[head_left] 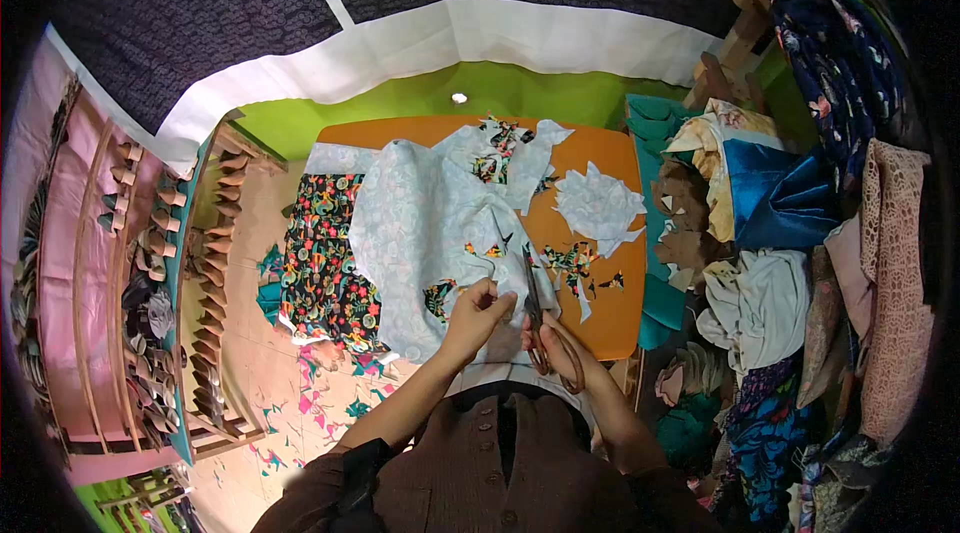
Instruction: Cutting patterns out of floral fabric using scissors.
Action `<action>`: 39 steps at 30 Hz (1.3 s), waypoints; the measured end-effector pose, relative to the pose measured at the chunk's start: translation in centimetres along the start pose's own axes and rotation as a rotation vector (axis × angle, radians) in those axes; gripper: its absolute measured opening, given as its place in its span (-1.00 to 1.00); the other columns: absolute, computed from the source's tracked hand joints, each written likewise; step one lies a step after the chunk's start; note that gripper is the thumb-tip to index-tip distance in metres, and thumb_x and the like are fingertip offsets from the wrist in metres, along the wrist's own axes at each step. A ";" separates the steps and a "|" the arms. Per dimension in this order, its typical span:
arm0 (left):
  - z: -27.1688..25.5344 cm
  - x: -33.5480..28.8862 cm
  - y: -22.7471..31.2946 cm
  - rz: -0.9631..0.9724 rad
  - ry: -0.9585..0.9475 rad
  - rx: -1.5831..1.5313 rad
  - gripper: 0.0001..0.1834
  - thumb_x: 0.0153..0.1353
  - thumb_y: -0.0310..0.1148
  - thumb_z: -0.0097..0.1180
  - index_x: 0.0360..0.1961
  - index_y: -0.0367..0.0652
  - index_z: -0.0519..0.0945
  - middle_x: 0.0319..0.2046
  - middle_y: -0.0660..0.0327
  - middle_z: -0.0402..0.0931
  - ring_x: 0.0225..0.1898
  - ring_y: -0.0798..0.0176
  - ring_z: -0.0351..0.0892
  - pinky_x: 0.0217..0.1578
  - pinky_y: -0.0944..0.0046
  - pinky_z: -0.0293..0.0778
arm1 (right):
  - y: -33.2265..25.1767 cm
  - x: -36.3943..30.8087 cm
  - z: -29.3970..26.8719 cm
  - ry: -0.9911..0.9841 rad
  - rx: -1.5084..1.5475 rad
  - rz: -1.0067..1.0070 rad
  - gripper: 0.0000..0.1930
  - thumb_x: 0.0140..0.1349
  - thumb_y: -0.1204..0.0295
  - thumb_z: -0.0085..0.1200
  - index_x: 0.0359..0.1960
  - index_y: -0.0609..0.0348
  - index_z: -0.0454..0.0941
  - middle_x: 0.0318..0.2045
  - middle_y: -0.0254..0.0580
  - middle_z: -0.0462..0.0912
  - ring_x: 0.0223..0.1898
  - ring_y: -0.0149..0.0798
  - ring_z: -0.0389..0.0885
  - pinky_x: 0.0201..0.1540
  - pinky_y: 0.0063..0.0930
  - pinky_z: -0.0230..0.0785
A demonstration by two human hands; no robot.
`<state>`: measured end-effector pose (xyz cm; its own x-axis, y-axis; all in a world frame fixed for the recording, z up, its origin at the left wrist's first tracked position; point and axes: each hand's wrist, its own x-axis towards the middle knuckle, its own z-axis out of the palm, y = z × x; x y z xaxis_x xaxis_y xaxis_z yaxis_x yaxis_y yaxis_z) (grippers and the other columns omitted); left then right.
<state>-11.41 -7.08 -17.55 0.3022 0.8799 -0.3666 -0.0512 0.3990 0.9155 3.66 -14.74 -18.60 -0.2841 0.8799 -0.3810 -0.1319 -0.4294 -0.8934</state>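
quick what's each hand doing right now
Left hand: closed, pinching the pale printed fabric.
Right hand: closed on the scissors.

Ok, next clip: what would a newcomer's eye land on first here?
Probably the orange table at centre, draped with pale printed fabric whose flowered face shows at the left edge. At its near edge the left hand pinches the cloth while the right hand works orange-handled scissors into it. Offcuts lie on the tabletop, and a heap of folded textiles crowds the right side.
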 end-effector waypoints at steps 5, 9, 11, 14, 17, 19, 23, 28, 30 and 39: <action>0.1 0.0 -0.1 0.049 -0.026 0.078 -0.84 -0.07 -0.51 0.10 -0.42 -0.27 0.41 -0.59 0.34 0.35 -0.51 0.54 0.31 -0.57 0.53 0.19 | 0.0 0.2 0.1 0.016 0.009 -0.088 -0.52 0.19 -0.03 -0.39 -0.23 0.19 0.23 -0.48 -0.34 0.33 -0.41 -0.49 0.32 -0.39 -0.66 0.19; 0.8 -0.1 1.1 -0.042 -0.024 -0.055 -0.80 -0.05 -0.54 0.02 -0.33 -0.26 0.39 -0.56 0.33 0.34 -0.50 0.52 0.29 -0.52 0.50 0.23 | 1.6 0.5 -0.4 -0.001 0.025 -0.067 -0.54 0.20 -0.01 -0.38 -0.23 0.19 0.22 -0.49 -0.34 0.32 -0.40 -0.49 0.31 -0.39 -0.67 0.18; 0.9 -0.1 1.7 -0.141 -0.099 -0.064 -0.87 -0.02 -0.53 -0.12 -0.39 -0.27 0.40 -0.57 0.33 0.34 -0.56 0.47 0.27 -0.51 0.47 0.24 | 0.3 0.3 0.2 -0.022 -0.081 -0.204 -0.57 0.21 0.01 -0.37 -0.22 0.17 0.21 -0.50 -0.37 0.31 -0.51 -0.53 0.27 -0.50 -0.71 0.14; 1.0 0.4 1.2 -0.173 -0.016 -0.028 -0.83 0.02 -0.40 -0.21 -0.47 -0.27 0.40 -0.62 0.32 0.31 -0.57 0.44 0.28 -0.53 0.44 0.21 | -1.0 -0.2 0.5 -0.036 -0.132 -0.136 -0.61 0.22 0.06 -0.36 -0.21 0.16 0.21 -0.51 -0.39 0.31 -0.63 -0.59 0.18 -0.63 -0.75 0.05; 0.3 0.6 0.3 -0.041 -0.015 0.212 -0.79 0.05 -0.32 -0.25 -0.55 -0.21 0.38 -0.67 0.31 0.26 -0.59 0.44 0.23 -0.56 0.42 0.16 | -0.1 0.2 0.4 -0.028 -0.102 -0.202 -0.64 0.23 0.10 -0.36 -0.20 0.14 0.21 -0.51 -0.40 0.32 -0.69 -0.63 0.12 -0.69 -0.76 -0.01; 0.7 0.4 0.5 -0.044 -0.024 0.156 -0.76 0.07 -0.29 -0.27 -0.56 -0.20 0.37 -0.69 0.32 0.23 -0.60 0.45 0.20 -0.57 0.43 0.14 | -0.5 0.1 0.5 -0.018 -0.083 -0.188 -0.64 0.23 0.10 -0.36 -0.20 0.15 0.21 -0.51 -0.40 0.32 -0.69 -0.62 0.13 -0.69 -0.76 0.00; 0.8 0.9 -0.3 0.018 -0.018 0.165 -0.73 0.16 -0.23 -0.22 -0.45 -0.26 0.33 -0.65 0.30 0.26 -0.56 0.40 0.21 -0.54 0.39 0.17 | -1.5 -0.3 0.5 -0.001 -0.058 -0.121 -0.63 0.23 0.08 -0.36 -0.21 0.16 0.21 -0.50 -0.38 0.31 -0.62 -0.58 0.20 -0.63 -0.74 0.08; 1.2 0.6 -0.2 0.058 0.039 0.216 -0.71 0.15 -0.19 -0.09 -0.43 -0.25 0.39 -0.68 0.37 0.23 -0.60 0.49 0.15 -0.57 0.46 0.14 | 0.5 0.2 -0.4 -0.005 -0.027 -0.131 -0.60 0.22 0.04 -0.35 -0.22 0.17 0.21 -0.49 -0.35 0.30 -0.46 -0.50 0.28 -0.50 -0.70 0.18; 1.0 0.6 -0.2 0.107 0.078 0.212 -0.73 0.13 -0.20 -0.04 -0.42 -0.24 0.41 -0.69 0.40 0.23 -0.61 0.53 0.14 -0.58 0.48 0.12 | 0.8 0.3 -0.4 -0.022 0.045 -0.088 -0.59 0.21 0.03 -0.35 -0.22 0.16 0.21 -0.48 -0.34 0.30 -0.42 -0.47 0.29 -0.46 -0.69 0.20; 0.0 1.1 0.8 0.046 0.207 -0.094 -0.87 0.09 -0.37 0.03 -0.44 -0.20 0.43 -0.65 0.45 0.30 -0.62 0.60 0.16 -0.61 0.55 0.09 | 0.8 -0.5 -1.1 -0.017 0.277 0.145 -0.48 0.14 -0.11 -0.39 -0.21 0.13 0.20 -0.51 -0.36 0.32 -0.49 -0.51 0.31 -0.47 -0.64 0.26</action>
<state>-11.09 -5.80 -17.24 0.0958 0.9282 -0.3595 -0.1517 0.3706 0.9163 4.78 -15.23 -19.37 -0.3349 0.8027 -0.4935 -0.3420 -0.5916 -0.7301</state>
